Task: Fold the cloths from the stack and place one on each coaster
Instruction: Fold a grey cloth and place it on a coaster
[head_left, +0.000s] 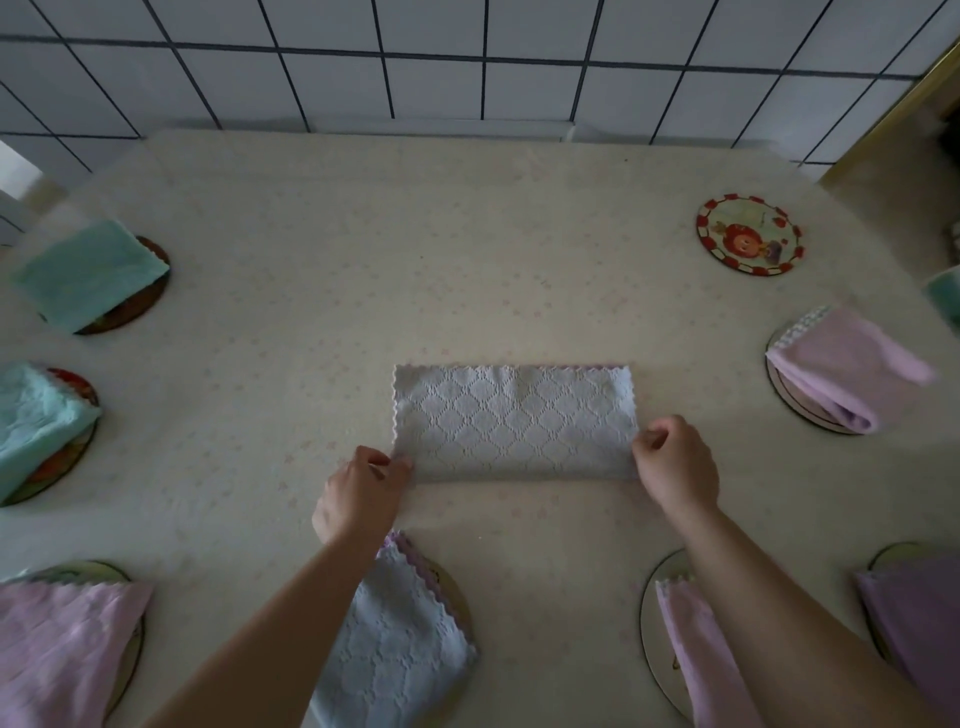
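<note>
A pale lilac cloth (514, 421) with a diamond weave lies folded in half as a wide rectangle in the middle of the table. My left hand (358, 491) pinches its near left corner and my right hand (675, 465) pinches its near right corner. One round coaster (749, 234) with a red-checked rim and cartoon picture sits bare at the far right. Other coasters carry folded cloths: two teal cloths (88, 273) (36, 421) at the left, a pink cloth (847, 369) at the right, and several more along the near edge.
The table has a cream cloth cover (363, 260) and stands against a white tiled wall (467, 62). A teal object (945, 301) shows at the right edge. Near-edge coasters with cloths lie under both forearms.
</note>
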